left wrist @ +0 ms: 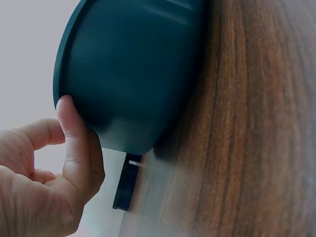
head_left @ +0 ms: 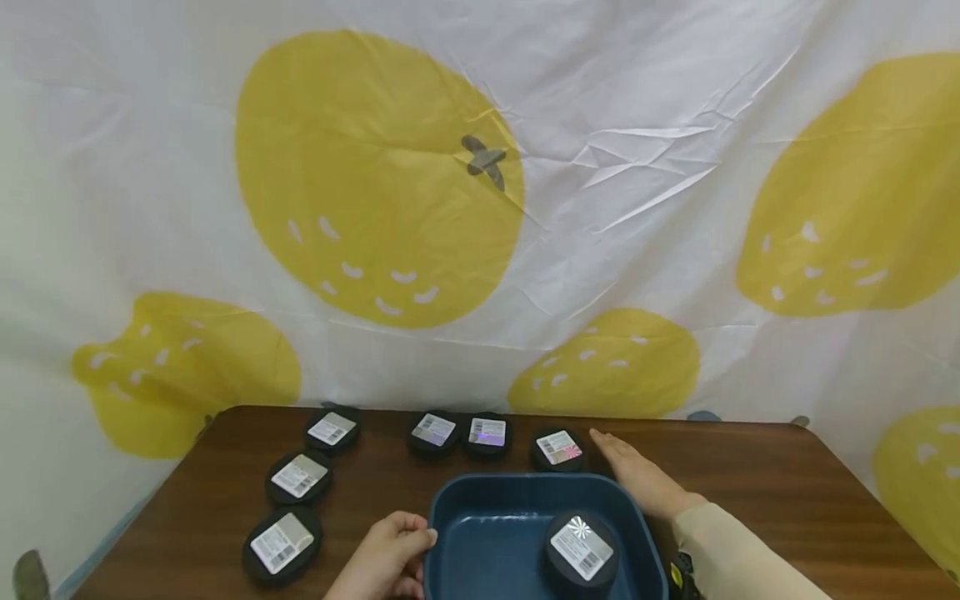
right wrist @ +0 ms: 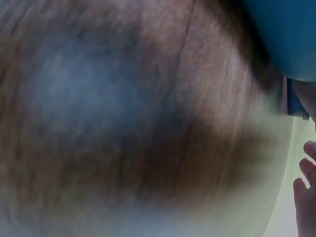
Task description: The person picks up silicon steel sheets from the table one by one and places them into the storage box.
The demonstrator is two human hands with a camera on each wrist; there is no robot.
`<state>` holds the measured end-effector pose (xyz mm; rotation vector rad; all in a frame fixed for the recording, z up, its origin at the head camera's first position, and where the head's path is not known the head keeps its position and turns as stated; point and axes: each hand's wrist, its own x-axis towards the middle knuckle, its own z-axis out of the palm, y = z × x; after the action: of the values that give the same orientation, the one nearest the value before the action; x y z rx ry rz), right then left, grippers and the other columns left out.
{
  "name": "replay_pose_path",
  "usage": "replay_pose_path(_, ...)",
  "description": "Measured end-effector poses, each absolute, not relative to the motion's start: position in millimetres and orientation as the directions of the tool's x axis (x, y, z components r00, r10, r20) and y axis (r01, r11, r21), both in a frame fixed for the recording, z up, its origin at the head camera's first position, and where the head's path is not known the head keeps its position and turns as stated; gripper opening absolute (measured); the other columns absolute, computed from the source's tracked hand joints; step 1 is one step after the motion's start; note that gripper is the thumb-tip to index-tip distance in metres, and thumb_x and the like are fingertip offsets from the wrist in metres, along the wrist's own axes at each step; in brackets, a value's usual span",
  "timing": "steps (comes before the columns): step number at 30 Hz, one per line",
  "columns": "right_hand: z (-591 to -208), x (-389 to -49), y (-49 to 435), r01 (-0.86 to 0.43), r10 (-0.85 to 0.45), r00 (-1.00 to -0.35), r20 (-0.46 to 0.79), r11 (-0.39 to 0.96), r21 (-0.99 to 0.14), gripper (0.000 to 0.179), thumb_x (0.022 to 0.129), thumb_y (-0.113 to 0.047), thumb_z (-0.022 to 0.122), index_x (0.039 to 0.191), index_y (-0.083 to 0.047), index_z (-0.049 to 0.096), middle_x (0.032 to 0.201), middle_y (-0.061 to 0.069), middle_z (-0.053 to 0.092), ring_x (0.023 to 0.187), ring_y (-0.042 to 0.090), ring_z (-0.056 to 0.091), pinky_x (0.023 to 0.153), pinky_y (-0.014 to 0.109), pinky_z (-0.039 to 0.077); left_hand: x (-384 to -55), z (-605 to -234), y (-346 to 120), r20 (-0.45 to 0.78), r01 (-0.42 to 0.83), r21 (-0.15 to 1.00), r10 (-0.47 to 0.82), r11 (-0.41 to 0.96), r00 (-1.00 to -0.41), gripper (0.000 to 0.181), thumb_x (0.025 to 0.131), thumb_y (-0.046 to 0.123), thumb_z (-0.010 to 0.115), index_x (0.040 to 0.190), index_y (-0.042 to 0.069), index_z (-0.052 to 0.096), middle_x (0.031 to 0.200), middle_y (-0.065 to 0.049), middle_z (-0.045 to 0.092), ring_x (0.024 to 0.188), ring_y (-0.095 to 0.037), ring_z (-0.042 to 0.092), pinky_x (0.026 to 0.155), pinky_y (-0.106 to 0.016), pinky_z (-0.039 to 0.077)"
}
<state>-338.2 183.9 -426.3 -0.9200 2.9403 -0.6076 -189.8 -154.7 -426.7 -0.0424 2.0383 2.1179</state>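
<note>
My left hand (head_left: 390,554) pinches the left rim of a dark blue rectangular basin (head_left: 437,533), thumb and fingers curled at its edge. The same grip shows in the left wrist view, where the hand (left wrist: 64,168) holds the rim of the basin (left wrist: 133,64). Inside the basin lies a black round container (head_left: 582,554) with a white barcode label. Beyond the basin's far right corner my right hand (head_left: 637,475) reaches out with straight fingers, close beside another labelled black round container (head_left: 558,450). Only fingertips (right wrist: 307,173) of that hand show at the right wrist view's edge.
Several more black round containers lie on the brown wooden table (head_left: 720,467): three down the left side, including a near one (head_left: 281,546), and two at the back, one of them (head_left: 487,435) behind the basin. A lemon-print curtain (head_left: 600,250) hangs behind the table.
</note>
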Motion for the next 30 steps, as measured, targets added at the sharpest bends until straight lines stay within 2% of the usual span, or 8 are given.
replay_pose_path(8,-431,-342,179,-0.580,-0.568,-0.810,0.145,0.737,-0.348,0.083,0.085,-0.049,0.060,0.144,0.000,0.029,0.144,0.021,0.035,0.131,0.042,0.031,0.103,0.057,0.029,-188,-423,-157,-0.170,-0.176,0.984,0.132,-0.030,-0.977,0.026,0.086,0.011,0.054,0.102,-0.006,0.042,0.069,-0.005,0.046,0.053,-0.012,0.047,0.045,-0.021,0.047)
replay_pose_path(15,-435,-348,174,-0.630,-0.601,-0.774,0.200,0.698,-0.341,0.075,0.085,-0.035,0.064,0.140,0.005,0.033,0.141,0.023,0.039,0.128,0.041,0.036,0.102,0.055,0.031,-189,-423,-156,-0.175,-0.180,0.983,0.133,-0.028,-0.976,0.025,0.086,0.011,0.054,0.102,-0.006,0.043,0.071,-0.004,0.047,0.053,-0.012,0.048,0.046,-0.022,0.047)
replay_pose_path(30,-440,-360,166,-0.579,-0.541,-0.813,0.217,0.705,-0.409,0.085,0.074,-0.035,0.075,0.139,0.004,0.038,0.134,0.026,0.045,0.121,0.041,0.045,0.099,0.053,0.036,-189,-422,-153,-0.200,-0.204,0.979,0.101,-0.026,-0.975,0.019,0.086,0.010,0.054,0.098,-0.003,0.044,0.069,-0.004,0.047,0.052,-0.012,0.048,0.044,-0.021,0.047)
